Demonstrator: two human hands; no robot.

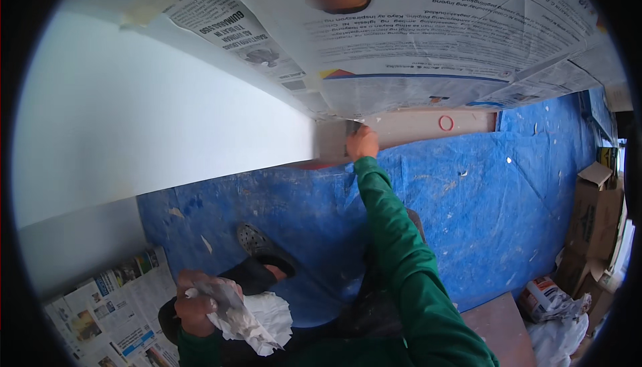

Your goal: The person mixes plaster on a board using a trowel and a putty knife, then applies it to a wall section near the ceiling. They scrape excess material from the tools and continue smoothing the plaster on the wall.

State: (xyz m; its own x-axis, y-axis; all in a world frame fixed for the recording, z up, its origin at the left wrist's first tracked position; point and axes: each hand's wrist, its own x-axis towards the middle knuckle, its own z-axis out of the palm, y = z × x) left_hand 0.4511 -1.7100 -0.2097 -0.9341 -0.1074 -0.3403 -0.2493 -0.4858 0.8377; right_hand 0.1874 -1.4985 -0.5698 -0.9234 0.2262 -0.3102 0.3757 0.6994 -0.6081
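My right hand (pixel 363 143) reaches forward, its green-sleeved arm stretched out. Its fingers are closed on a small dark flat piece (pixel 352 127), mostly hidden by the hand, at the corner where a white panel (pixel 167 109) meets a newspaper-covered surface (pixel 414 39). Below the hand shows a narrow bare strip of floor (pixel 404 128). Low on the left, my left hand (pixel 195 303) is closed around a crumpled white sheet (pixel 257 320), thin paper or plastic, which hangs out to the right of the fingers.
A blue tarp (pixel 468 206) covers the floor, with bits of debris on it. A red ring (pixel 446 123) lies on the bare strip. My foot in a grey clog (pixel 257 243) is near newspaper sheets (pixel 114 313). Cardboard boxes (pixel 592 220) and a can (pixel 543 297) stand at right.
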